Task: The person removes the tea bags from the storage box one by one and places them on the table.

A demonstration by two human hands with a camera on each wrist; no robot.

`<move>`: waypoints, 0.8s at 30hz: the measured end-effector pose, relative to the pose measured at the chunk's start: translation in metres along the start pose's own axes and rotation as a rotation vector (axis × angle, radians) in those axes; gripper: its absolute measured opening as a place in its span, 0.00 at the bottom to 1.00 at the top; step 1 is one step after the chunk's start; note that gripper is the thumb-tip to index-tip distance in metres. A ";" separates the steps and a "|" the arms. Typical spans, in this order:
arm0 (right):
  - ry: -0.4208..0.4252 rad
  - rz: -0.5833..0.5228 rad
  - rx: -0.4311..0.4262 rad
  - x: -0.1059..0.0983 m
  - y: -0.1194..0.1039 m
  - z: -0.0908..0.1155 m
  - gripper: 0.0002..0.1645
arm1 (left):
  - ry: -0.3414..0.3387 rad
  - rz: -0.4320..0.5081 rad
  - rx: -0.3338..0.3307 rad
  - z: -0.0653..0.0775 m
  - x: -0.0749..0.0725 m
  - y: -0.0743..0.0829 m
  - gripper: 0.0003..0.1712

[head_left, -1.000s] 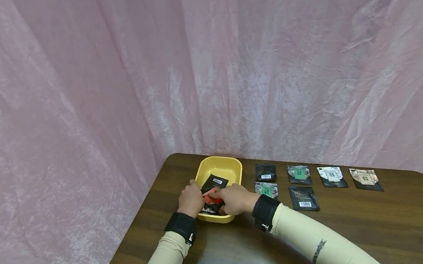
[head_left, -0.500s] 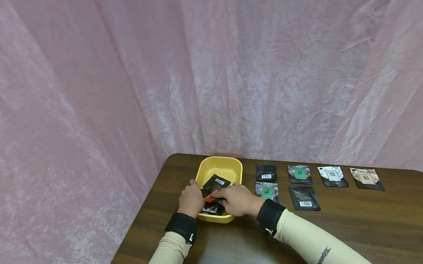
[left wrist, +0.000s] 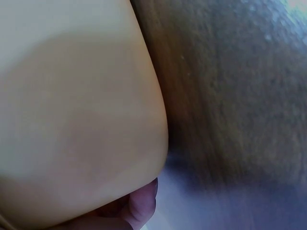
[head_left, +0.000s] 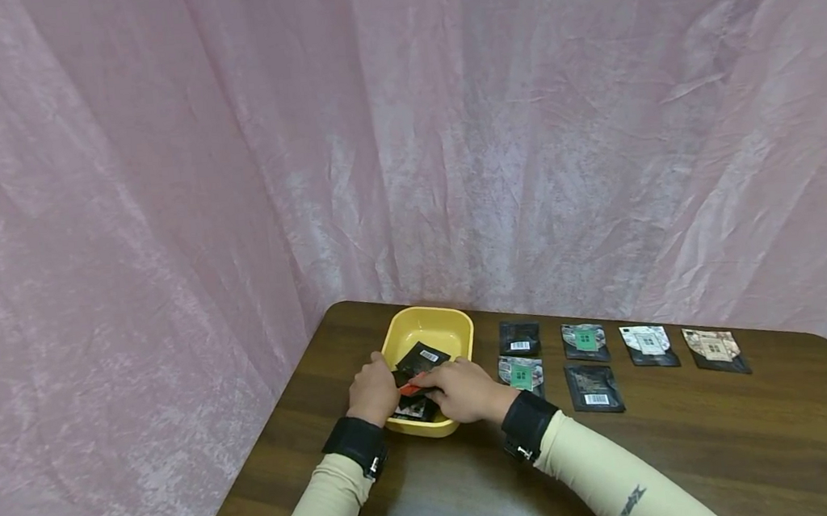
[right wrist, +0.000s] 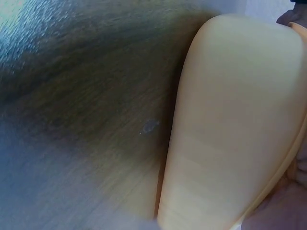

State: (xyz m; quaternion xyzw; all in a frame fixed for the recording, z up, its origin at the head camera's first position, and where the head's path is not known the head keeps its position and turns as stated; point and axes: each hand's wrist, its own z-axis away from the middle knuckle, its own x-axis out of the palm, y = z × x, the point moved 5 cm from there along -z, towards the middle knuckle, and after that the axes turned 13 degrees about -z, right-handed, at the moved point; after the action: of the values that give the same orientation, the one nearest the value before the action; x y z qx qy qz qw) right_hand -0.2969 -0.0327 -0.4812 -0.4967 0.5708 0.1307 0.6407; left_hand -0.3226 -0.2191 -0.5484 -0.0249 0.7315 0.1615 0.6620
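Observation:
My left hand (head_left: 374, 391) grips the left rim of a yellow plastic tub (head_left: 431, 316); its fingertips are mostly hidden. Over the tub's front half, my right hand (head_left: 464, 392) pinches a small red-and-black packet (head_left: 412, 388), partly covered by the fingers. Under and behind it lie a black packet with a white barcode label (head_left: 421, 358) and a dark patterned packet (head_left: 414, 408). In the left wrist view the tub's wall (left wrist: 91, 124) fills the left side, with a finger (left wrist: 143, 203) at its edge. The right wrist view has the tub's outer wall (right wrist: 230, 120) too, part of the hand (right wrist: 276, 211) beyond the rim.
To the tub's right, flat packets form two rows on the brown wooden table (head_left: 690, 431): black packets (head_left: 519, 336) (head_left: 594, 387), green-labelled ones (head_left: 585, 341) (head_left: 521, 373), a white one (head_left: 650, 345) and a beige one (head_left: 715, 349). A pink curtain (head_left: 450, 166) hangs behind.
My right hand has shifted slightly right and tilted the red packet, so less red shows and more of the packets beneath it. My left hand and the tub have stayed put.

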 end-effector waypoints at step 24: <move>0.155 -0.176 -0.115 -0.019 0.005 0.019 0.20 | 0.012 0.014 0.001 0.032 -0.048 0.018 0.20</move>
State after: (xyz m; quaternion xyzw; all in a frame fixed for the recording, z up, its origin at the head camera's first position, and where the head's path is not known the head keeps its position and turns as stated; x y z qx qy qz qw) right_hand -0.2948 -0.0077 -0.4696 -0.5894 0.5643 0.0678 0.5741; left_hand -0.2909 -0.2018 -0.4997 -0.0202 0.7356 0.1657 0.6565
